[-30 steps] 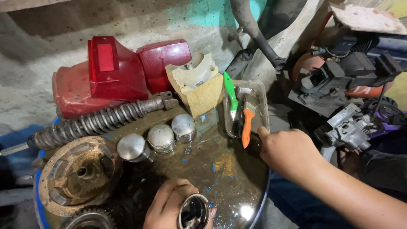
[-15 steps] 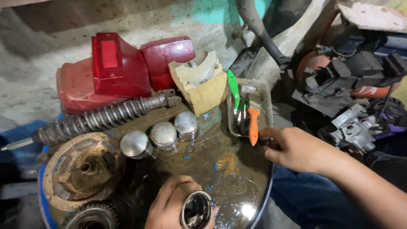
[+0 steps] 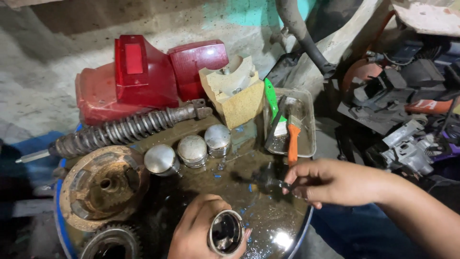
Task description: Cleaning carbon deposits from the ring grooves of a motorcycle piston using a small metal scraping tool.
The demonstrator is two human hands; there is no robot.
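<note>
We see the oily round drum top as worktop. At its near edge, our left hand wraps a metal cylinder; near the right edge, our right hand pinches a dark brush.

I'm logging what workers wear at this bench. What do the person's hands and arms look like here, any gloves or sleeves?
Both hands are bare: no gloves, rings or watch show. The left hand is seen only to the wrist. The right hand leads into a forearm with no sleeve in view. Some fingertips look smudged with grime.
</note>
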